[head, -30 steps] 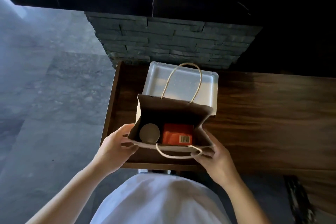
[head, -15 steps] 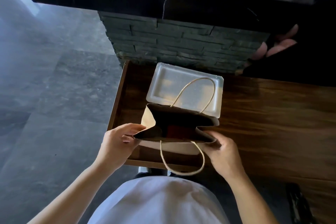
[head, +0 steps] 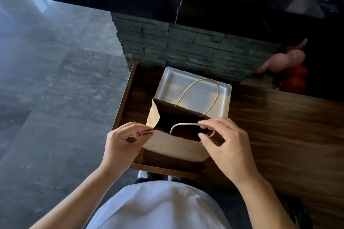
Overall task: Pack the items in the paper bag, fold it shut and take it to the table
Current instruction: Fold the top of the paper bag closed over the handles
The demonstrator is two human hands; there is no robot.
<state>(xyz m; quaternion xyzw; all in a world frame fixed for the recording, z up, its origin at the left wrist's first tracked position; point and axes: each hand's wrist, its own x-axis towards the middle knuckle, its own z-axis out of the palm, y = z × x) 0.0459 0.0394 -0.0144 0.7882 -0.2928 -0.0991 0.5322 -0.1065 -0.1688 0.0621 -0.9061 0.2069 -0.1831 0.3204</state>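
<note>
The dark brown wooden counter carries everything; the person stands at its near left corner. On it, against the stacked grey stone wall, lies a shallow white rectangular tray, which looks empty. Just in front of the tray, overlapping its near edge in the view, stands the brown kraft paper bag with twisted paper-cord handles, mouth open and narrowed to a dark slot. Inside, only a dim red shape shows; no other contents can be made out. Judgement: packing appears done, since nothing loose lies on the visible counter and the tray is bare. Folding is at its start, the top not yet creased over. Carrying to the table remains; which surface counts as the table cannot be told. The left hand pinches the bag's left rim, thumb and fingers pressed together on the paper. The right hand is at the right rim, fingers curled, thumb and forefinger closed on the near cord handle. The far handle stands upright, free.
</note>
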